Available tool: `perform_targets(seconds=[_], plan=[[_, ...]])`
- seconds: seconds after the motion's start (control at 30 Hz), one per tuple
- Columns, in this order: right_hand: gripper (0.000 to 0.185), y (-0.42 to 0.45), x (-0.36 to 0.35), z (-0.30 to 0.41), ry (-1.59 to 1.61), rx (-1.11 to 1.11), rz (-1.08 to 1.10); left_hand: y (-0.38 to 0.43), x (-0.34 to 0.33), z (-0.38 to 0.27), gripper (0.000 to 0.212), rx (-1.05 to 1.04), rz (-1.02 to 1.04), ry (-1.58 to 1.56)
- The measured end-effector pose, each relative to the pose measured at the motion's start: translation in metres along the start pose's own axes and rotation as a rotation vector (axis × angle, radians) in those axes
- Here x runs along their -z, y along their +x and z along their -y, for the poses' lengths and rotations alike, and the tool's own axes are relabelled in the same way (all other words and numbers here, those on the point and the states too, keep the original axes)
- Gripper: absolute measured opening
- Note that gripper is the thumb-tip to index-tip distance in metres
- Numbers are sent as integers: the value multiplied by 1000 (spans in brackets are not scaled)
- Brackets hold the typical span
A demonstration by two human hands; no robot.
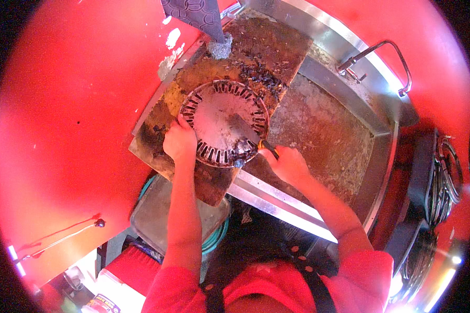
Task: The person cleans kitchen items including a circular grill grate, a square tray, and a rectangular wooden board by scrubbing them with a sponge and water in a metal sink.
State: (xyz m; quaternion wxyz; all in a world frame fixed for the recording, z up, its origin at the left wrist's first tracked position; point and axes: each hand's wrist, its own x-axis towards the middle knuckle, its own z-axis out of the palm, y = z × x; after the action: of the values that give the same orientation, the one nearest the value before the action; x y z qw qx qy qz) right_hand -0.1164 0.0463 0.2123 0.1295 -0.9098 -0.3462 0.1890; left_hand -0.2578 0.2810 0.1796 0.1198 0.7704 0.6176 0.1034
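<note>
A round metal plate (213,117) with slots around its rim lies on a stained, grimy board (215,186). My left hand (181,139) grips the plate's left edge, thumb over the rim. In my right hand (288,164) is a flat-bladed scraper (246,129) with a black and yellow handle. Its blade lies over the lower right of the plate, blurred at the tip; whether it touches the surface I cannot tell. Dark grime coats the slots near the handle, beside a small bluish-grey scrap (239,163) on the near rim.
Steel wool (221,47) sits on the board's far end, below a hanging patterned cloth (196,15). Dark debris (262,76) lies beyond the plate. A metal sink (317,117) with a faucet (380,53) is on the right. Below the board stands a lidded bin (156,215).
</note>
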Motion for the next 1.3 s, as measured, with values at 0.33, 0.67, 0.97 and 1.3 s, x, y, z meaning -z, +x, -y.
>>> perform_targets(seconds=[0.33, 0.67, 0.97, 1.3], plan=[[71, -35, -20, -23, 42, -153, 2, 0, -3, -1, 57, -7, -22, 19], [60, -66, 9, -35, -167, -154, 53, 0, -4, -1, 56, 2, 10, 38], [42, -78, 23, -44, -211, 168, -304, 3, -10, 4, 56, -4, -49, -4], [43, -48, 17, -9, -172, 186, -221, 6, -9, 10, 54, -48, -13, 3]])
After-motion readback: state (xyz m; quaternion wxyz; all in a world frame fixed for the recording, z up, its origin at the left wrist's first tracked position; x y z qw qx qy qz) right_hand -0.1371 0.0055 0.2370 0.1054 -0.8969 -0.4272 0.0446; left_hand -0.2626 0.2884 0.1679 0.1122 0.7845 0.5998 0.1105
